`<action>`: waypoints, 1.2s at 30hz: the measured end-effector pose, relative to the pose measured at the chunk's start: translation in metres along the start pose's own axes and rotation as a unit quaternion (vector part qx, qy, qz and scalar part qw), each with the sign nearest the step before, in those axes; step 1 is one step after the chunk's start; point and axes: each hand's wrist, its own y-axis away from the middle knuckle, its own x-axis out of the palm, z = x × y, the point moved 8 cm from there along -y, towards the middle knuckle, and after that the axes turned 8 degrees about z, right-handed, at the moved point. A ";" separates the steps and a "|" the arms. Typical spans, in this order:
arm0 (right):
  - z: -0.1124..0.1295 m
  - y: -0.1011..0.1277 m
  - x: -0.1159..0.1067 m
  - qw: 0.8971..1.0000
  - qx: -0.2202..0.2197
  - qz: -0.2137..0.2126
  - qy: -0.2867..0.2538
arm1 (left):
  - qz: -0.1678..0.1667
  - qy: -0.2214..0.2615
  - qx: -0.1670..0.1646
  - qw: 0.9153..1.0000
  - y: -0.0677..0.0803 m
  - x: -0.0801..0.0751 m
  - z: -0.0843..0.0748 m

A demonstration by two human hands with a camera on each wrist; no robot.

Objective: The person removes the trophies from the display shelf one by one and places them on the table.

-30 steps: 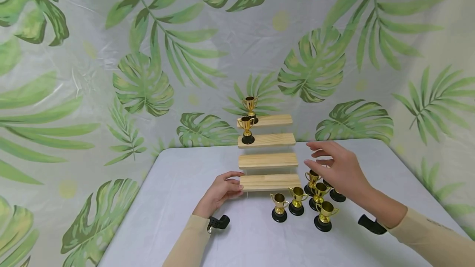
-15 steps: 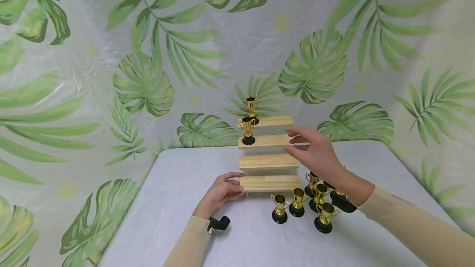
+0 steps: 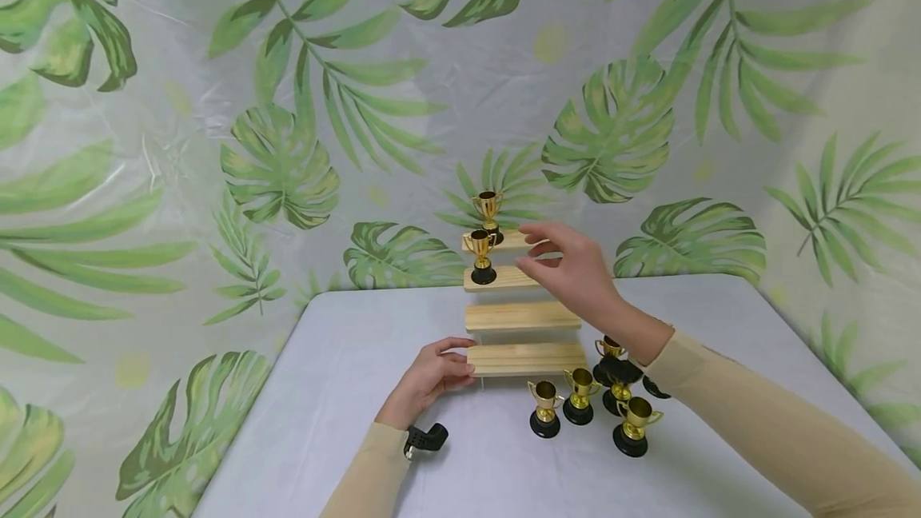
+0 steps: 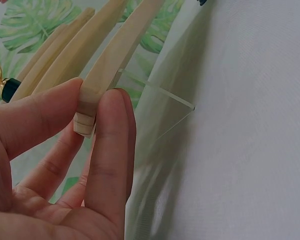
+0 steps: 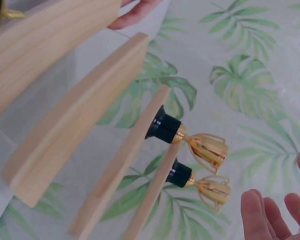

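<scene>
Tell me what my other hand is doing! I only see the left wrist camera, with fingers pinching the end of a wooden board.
Observer: Your right hand hovers open beside the upper steps of the wooden step stand, holding nothing.
Operator: Are any trophies up there?
Observer: Two gold ones: the top trophy on the highest step and the second trophy one step lower, both at the left end.
Operator: Any more?
Observer: A trophy cluster stands on the table, right of the lowest step.
</scene>
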 end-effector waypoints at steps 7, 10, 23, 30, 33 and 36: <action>-0.004 -0.024 0.012 1.000 0.011 0.004 0.010 | -0.001 0.001 -0.001 1.000 0.001 0.000 0.001; -0.010 -0.034 0.020 0.999 0.025 0.013 0.018 | 0.000 0.001 0.002 1.000 0.001 0.000 0.001; -0.043 -0.062 0.052 0.992 0.101 0.060 0.049 | 0.005 -0.002 0.006 1.000 -0.001 0.000 0.001; -0.054 -0.069 0.067 0.985 0.123 0.107 0.058 | 0.000 0.002 0.001 1.000 -0.001 -0.001 0.002; -0.054 -0.070 0.074 0.984 0.117 0.123 0.054 | -0.001 0.001 0.001 1.000 0.000 -0.001 0.001; -0.054 -0.072 0.079 0.984 0.107 0.129 0.066 | -0.002 0.003 0.000 1.000 0.000 -0.001 0.001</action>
